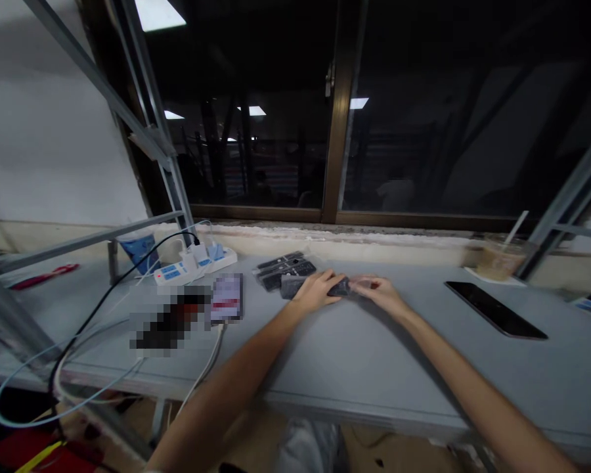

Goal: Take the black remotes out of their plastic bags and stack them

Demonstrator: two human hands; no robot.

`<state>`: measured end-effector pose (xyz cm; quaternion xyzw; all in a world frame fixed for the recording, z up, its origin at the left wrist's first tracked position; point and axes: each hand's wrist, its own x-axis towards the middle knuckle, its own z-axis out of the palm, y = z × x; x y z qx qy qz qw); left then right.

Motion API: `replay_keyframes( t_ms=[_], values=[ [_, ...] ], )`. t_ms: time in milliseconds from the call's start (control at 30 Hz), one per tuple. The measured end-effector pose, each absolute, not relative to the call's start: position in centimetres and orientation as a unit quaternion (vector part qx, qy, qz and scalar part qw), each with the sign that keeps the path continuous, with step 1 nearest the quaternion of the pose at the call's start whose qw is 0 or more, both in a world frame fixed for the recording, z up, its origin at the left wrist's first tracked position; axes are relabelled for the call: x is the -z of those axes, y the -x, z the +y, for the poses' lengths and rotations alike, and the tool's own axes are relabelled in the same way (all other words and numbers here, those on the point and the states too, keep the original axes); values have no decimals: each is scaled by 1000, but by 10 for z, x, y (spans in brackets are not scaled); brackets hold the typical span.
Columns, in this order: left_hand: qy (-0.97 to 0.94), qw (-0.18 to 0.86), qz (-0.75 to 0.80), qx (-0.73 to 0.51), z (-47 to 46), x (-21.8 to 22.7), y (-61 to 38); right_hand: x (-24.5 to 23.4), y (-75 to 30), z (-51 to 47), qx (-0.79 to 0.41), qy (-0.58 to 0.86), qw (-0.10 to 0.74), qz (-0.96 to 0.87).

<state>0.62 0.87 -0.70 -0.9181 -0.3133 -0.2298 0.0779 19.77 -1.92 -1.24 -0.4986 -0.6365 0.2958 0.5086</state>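
In the head view, both arms reach forward over a grey table (pixel 354 355). The left hand (pixel 318 290) is curled over a dark flat part (pixel 339 287), grasping it at its left end. The right hand (pixel 381 292) meets the same part at its right end, fingertips pinched on it. The part lies low over the table, just right of a pile of similar dark parts (pixel 283 268). Left of the pile sits a phone (pixel 226 297) with a lit screen, its cable running off the table edge. Behind the phone lies a white power strip (pixel 197 266) with plugs in it. Well right of the pile lies a dark tablet (pixel 495 309), and behind it stands a cup (pixel 500 257) with a straw.
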Motion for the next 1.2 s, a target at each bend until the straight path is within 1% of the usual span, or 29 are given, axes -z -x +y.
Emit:
replay_keyframes(
  t_ms=[167, 367, 633, 800, 933, 1067, 1200],
  values=[
    [916, 86, -310, 241, 5, 4, -7, 4, -193, -26, -325, 501, 474, -647],
    [914, 111, -314, 233, 5, 1, -5, 2, -191, -28, -328, 484, 478, -655],
    [908, 150, -331, 209, 9, -11, 4, 6, -188, -20, -285, 471, 527, -647],
    [889, 153, -366, 229, 15, -9, 13, 3, -198, -18, -276, 476, 548, -630],
    [859, 133, -435, 235, 20, -6, 21, 6, -215, -12, -294, 509, 600, -542],
    [825, 118, -497, 244, 22, -4, 27, 15, -230, 1, -322, 509, 659, -451],
    [755, 117, -576, 290, 22, -4, 28, 23, -241, 11, -320, 544, 684, -366]
  ],
)
